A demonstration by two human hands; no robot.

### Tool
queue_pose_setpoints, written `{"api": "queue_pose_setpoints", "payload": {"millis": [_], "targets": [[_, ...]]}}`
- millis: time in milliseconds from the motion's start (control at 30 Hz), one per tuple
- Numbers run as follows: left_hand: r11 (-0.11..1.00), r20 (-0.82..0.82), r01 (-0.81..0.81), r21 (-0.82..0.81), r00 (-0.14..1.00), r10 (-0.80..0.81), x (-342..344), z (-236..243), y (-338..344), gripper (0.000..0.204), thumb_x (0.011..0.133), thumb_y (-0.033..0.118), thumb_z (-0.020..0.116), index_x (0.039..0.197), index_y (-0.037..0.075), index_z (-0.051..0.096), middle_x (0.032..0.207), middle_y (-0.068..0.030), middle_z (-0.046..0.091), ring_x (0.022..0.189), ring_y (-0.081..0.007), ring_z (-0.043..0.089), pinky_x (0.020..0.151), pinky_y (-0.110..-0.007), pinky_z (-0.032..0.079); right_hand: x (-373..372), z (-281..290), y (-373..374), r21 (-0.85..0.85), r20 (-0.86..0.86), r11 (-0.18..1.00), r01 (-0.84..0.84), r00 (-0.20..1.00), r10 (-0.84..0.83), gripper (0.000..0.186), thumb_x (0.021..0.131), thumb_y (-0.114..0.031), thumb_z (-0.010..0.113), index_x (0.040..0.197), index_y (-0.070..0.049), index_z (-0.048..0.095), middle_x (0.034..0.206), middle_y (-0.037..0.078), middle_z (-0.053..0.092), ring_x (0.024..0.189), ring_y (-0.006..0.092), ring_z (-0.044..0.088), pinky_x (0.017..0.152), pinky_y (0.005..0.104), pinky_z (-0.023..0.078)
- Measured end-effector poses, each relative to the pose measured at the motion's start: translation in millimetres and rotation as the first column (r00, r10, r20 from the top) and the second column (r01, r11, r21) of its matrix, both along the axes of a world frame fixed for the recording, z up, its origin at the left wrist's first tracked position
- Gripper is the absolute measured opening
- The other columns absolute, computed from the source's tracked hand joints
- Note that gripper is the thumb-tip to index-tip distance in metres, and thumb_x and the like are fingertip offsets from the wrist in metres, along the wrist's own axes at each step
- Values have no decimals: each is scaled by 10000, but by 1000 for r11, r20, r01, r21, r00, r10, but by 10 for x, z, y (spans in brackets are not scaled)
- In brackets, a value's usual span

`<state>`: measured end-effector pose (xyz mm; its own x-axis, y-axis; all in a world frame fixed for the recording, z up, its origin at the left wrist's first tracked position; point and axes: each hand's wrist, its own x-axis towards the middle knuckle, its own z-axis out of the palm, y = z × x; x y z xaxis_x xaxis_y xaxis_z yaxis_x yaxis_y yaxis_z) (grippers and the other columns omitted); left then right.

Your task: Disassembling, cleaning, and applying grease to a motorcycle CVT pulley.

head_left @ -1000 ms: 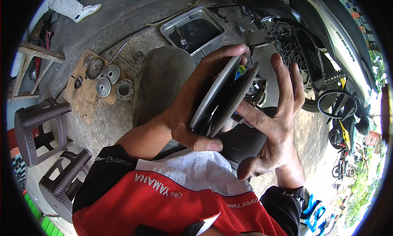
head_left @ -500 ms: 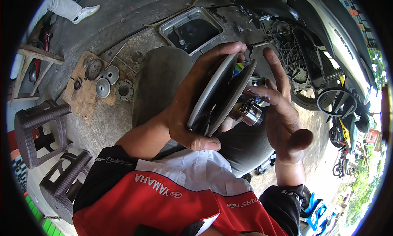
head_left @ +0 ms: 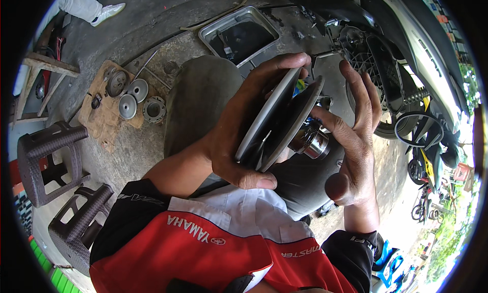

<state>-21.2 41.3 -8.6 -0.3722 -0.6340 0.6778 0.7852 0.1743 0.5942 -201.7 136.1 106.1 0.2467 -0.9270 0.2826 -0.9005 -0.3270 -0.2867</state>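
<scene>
My left hand (head_left: 229, 125) grips a grey two-disc pulley assembly (head_left: 269, 120) on edge, thumb along the bottom and fingers over the top. A shiny cylindrical hub (head_left: 311, 143), with dark smears on it, sticks out from the assembly's right face. My right hand (head_left: 356, 143) is open beside it, index finger reaching to the upper part of the hub, other fingers raised and spread, thumb apart below. Whether that fingertip touches the metal is hard to tell. My grey-trousered knee (head_left: 190, 89) is just left of the assembly.
Discs and rings lie on cardboard (head_left: 104, 130) at left, near two stools (head_left: 48, 140) and a wooden bench (head_left: 46, 62). A metal tray (head_left: 213, 39) holds a brush. Another person's leg (head_left: 81, 8) is at top left. A motorcycle (head_left: 417, 54) and black belt (head_left: 401, 135) are at right.
Since a second ago my right hand swung outward, exposing the cylindrical hub, then came slightly back inward with its thumb lower. My left hand and the assembly have barely moved.
</scene>
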Motion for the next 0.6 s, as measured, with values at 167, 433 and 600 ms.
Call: {"api": "queue_pose_setpoints", "payload": {"millis": [167, 433, 600], "targets": [[998, -6, 34, 45, 999, -34, -21, 23, -3, 1301, 585, 420, 875, 1576, -104, 214, 1567, -275, 338, 1434, -354, 420, 1198, -427, 314, -25, -54, 52, 31, 129, 999, 16, 991, -20, 1200, 712, -1060, 238, 1219, -116, 779, 1603, 279, 383, 1518, 478, 248, 1228, 615, 116], [991, -1, 62, 121, 998, -62, 12, 68, 40, 1289, 587, 390, 881, 1579, -92, 215, 1554, -259, 359, 1426, -337, 428, 1197, -416, 314, 132, 180, 189, -97, -327, 987, -128, 941, 90, 1041, 752, -1021, 266, 1219, -252, 790, 1556, 302, 417, 1499, 429, 337, 1242, 646, 95], [993, 11, 53, 104, 998, -55, 4, 74, 34, 1287, 582, 386, 878, 1579, -93, 221, 1549, -256, 368, 1423, -332, 429, 1192, -415, 318, 58, -33, 128, -27, 184, 995, 93, 979, -87, 951, 917, -891, 240, 1212, -168, 783, 1625, 293, 317, 1540, 438, 260, 1214, 606, 216]]}}
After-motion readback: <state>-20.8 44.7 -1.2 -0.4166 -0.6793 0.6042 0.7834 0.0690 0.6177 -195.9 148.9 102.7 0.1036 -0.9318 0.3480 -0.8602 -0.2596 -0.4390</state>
